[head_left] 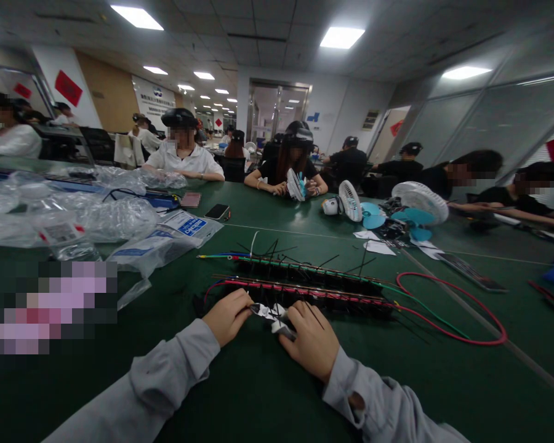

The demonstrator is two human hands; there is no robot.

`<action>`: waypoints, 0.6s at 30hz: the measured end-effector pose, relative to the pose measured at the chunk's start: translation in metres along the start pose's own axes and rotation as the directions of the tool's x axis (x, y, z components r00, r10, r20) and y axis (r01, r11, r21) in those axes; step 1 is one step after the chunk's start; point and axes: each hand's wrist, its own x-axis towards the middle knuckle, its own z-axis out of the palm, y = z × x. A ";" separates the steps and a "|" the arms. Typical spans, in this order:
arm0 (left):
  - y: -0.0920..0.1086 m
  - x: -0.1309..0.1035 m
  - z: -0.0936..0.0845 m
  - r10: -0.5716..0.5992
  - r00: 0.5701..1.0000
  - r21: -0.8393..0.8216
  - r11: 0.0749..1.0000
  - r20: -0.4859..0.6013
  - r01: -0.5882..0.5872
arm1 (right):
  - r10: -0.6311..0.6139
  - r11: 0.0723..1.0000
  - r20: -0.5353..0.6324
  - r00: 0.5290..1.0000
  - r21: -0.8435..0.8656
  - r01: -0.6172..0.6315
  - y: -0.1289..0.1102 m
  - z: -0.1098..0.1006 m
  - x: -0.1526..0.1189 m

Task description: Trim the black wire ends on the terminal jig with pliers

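Head view: showed a grey-white tool [284, 330], perhaps cutters, between both hands, low over the table [258, 394] and just on the near side of the wire assembly [314, 292]. Too blurred at the working end to make out clearly. Held the tool's pale handle in the right hand [314, 341], with fingers wrapped over from above and thumb underneath. Drew the fingers of the left hand [228, 317] together at the dark end, without making clear exactly what was pinched.

Called, in judgement, for a firm right grip and a light left one, with fingertips well off any cutting edge. Seemed best worked square to one black tie [362, 261] at a time, clear of the red and green wires. Risked nicking insulation with a hasty or slanted squeeze.

Reached in from both lower corners with forearms low, elbows out and wrists slightly bent, converging in front of the assembly. Angled the left arm up to the right and the right arm up to the left, in loose grey sleeves [166, 375].

Farther out, looped a red cable [505, 332] to the right. Beyond, included a phone [217, 211], plastic bags [115, 209] and fan parts [420, 200].
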 end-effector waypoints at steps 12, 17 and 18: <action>-0.002 0.000 0.002 0.020 1.000 0.054 0.998 -0.014 -0.019 | 0.015 1.000 0.008 1.000 -0.017 -0.015 0.000 0.005 0.001; -0.002 -0.001 0.002 0.021 1.000 0.028 0.999 -0.017 -0.021 | 0.019 1.000 0.006 1.000 -0.001 -0.019 0.000 0.001 0.000; -0.002 -0.001 0.002 0.020 1.000 0.018 1.000 -0.018 -0.020 | 0.020 1.000 0.008 1.000 0.004 -0.020 0.000 0.000 0.000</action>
